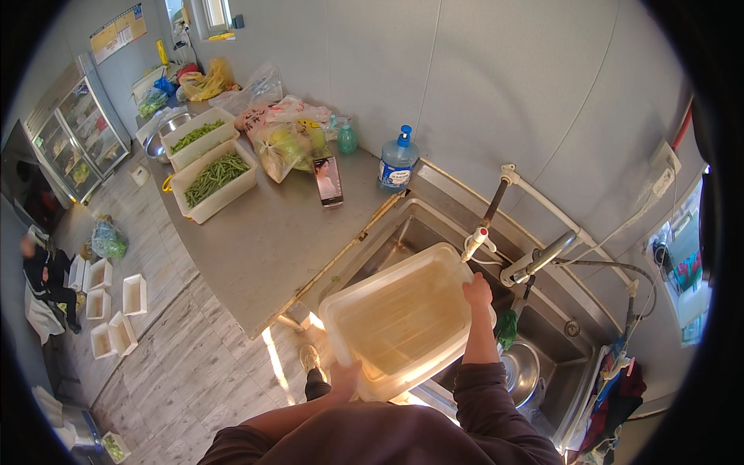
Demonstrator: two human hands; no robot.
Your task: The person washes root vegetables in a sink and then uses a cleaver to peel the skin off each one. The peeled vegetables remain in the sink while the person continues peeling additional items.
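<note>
A large white plastic tub (407, 314) is held level or slightly tilted over the front edge of the steel sink (401, 235). My left hand (345, 379) grips its near left corner, and my right hand (479, 290) grips its right rim. The tub's inside looks yellowish; whether it holds water I cannot tell. Just beyond its far right corner is a tap with a red-marked handle (480, 235). In the right basin are a metal bowl (519, 375) and a green cloth or scrubber (507, 329). My fingers are partly hidden by the rim.
The steel counter (261, 256) holds two tubs of green beans (214, 180), bagged vegetables (285, 148), a propped phone (328, 181) and a blue-capped pump bottle (398, 163). At far left a person (49, 273) sits near several white boxes (135, 294) on the floor.
</note>
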